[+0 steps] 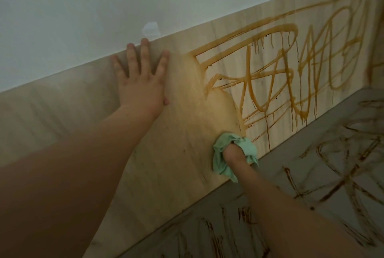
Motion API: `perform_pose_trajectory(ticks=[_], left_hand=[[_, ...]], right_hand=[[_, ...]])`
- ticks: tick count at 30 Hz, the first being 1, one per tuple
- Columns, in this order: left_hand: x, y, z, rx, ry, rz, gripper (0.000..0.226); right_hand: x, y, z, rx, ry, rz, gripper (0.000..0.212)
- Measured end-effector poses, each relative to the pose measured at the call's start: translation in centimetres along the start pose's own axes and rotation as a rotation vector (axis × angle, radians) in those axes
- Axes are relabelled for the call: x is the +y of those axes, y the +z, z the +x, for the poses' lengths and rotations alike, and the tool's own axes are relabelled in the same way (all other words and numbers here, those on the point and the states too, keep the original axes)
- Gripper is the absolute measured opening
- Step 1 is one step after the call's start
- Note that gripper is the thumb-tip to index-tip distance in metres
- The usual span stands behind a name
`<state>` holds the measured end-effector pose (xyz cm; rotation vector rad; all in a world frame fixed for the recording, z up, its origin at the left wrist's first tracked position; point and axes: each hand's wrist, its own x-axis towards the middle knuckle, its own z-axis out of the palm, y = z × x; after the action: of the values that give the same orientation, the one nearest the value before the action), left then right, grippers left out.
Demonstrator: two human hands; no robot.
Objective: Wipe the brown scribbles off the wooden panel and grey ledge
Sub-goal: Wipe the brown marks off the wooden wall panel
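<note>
Head view: left hand (143, 83) lies flat with fingers spread on the pale wooden panel (176, 133), near its top edge.
Right hand (233, 155): bunched round a mint-green cloth (223, 143), low on the panel, just above the grey ledge (280, 174).
Mess: runny brown scribbles (291, 66) cover the panel's right part, plus the ledge.
Risk: imo a loaded cloth just smears that yellowish film wider, and drips run onto the ledge.

Plain, pale grey-white painted wall (83, 8) filling the upper part, from nine o'clock round to one o'clock. Small, brighter white, irregular patch (151, 28) on it toward eleven o'clock, just above the wall's slanting lower edge; too blurred to identify.
</note>
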<state>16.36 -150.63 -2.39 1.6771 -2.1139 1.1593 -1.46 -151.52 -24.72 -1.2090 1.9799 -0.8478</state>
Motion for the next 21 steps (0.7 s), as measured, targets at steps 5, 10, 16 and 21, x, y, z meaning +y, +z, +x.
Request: perform_pose_trajectory(ticks=[5, 10, 16, 21], left_hand=[[0.0, 0.1, -0.2, 0.024, -0.011, -0.031, 0.120], [-0.3, -0.2, -0.4, 0.014, -0.017, -0.069, 0.123], [-0.3, -0.3, 0.0, 0.018, -0.032, -0.098, 0.128], [-0.2, -0.5, 0.3, -0.002, -0.069, -0.103, 0.145]], right_hand=[[-1.9, -0.3, 1.0, 0.083, -0.117, 0.204, 0.040], [-9.3, -3.0, 1.0, 0.363, -0.409, 0.113, 0.073], [-14.6, -6.5, -0.7, 0.578, -0.798, -0.157, 0.090], [-12.3, -6.2, 0.8, 0.566, -0.564, 0.029, 0.085]])
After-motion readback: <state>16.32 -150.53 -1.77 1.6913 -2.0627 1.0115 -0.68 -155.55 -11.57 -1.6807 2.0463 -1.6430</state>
